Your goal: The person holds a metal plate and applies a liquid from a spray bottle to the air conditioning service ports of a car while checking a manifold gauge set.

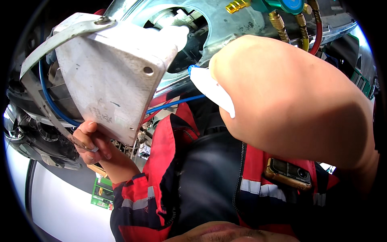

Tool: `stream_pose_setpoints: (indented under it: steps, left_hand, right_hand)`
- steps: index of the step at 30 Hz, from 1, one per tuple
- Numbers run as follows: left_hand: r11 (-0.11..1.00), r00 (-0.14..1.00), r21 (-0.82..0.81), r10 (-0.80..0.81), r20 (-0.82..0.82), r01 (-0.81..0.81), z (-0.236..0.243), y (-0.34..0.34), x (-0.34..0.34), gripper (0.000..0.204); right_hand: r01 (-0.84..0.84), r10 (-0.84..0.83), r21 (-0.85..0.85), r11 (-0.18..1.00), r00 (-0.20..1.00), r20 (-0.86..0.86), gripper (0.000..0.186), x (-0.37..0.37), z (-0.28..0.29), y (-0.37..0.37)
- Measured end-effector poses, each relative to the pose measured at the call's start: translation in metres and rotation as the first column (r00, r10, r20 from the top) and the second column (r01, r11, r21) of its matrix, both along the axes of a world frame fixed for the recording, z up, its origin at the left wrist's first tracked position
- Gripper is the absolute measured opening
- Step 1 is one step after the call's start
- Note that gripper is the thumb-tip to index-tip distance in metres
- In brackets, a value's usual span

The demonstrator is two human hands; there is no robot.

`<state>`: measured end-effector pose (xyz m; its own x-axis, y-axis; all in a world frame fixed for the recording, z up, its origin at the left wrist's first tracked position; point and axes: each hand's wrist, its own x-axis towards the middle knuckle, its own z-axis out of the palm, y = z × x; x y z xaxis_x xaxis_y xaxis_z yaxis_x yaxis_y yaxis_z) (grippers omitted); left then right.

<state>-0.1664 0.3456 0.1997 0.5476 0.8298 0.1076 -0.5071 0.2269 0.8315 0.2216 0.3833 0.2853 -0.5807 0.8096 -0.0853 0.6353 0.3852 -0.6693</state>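
Left fingers: curled in a pinch at the low end of the strap (40, 51), with the left hand (90, 143) just beside the plate's low edge.
Plate from left fingers: the pale metal plate (111, 76) lies at 12 to 1 o'clock, its broad face toward the view, its long axis running roughly 12 to 6 o'clock.
Strap from left fingers: runs off toward 10 o'clock, then bows over to a bolt (102, 20) at the plate's upper edge, standing clear of the face between.
Nearer hand: the left; the right hand (238, 72) is well apart from the plate, which lies at its 9 o'clock.
Right fingers: turned away behind the back of the hand, so I cannot tell whether they are pressed together or spread.
Tool: the white tool (211, 89) shows at the right hand's 8 o'clock, blue tip toward 10 to 11, tail toward 4 to 5.
Left arm pose: bent, forearm rising to the hand from 5 o'clock.
Right arm pose: raised close to the camera, coming in from 4 o'clock.
Opening: the round opening (199, 38) in the car body sits beyond the plate's upper right corner, at the right hand's 10 to 11.
Gauge: the teal gauge (288, 5) is at the right hand's 1 o'clock.
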Motion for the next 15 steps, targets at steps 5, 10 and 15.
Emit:
stream_pose_setpoints:
  steps: [5, 10, 15]
  left_hand:
    - [1.0, 1.0, 0.01, 0.015, -0.011, -0.014, 0.0041, -0.0029, -0.0058, 0.018]
    - [1.0, 1.0, 0.024, -0.015, 0.016, 0.015, -0.001, 0.0001, -0.0065, 0.018]
    - [1.0, 0.999, 0.009, -0.027, 0.028, 0.026, -0.0005, 0.0, -0.0063, 0.017]
  right_hand:
    - [-0.039, 0.039, -0.021, 0.999, 0.999, -0.021, 0.022, -0.0034, -0.0049, 0.0091]
    - [-0.027, 0.027, -0.013, 1.0, 1.0, 0.003, 0.022, -0.001, -0.0022, 0.0032]
    - [-0.028, 0.028, -0.009, 1.0, 1.0, 0.0, 0.023, 0.0016, -0.0011, 0.0038]
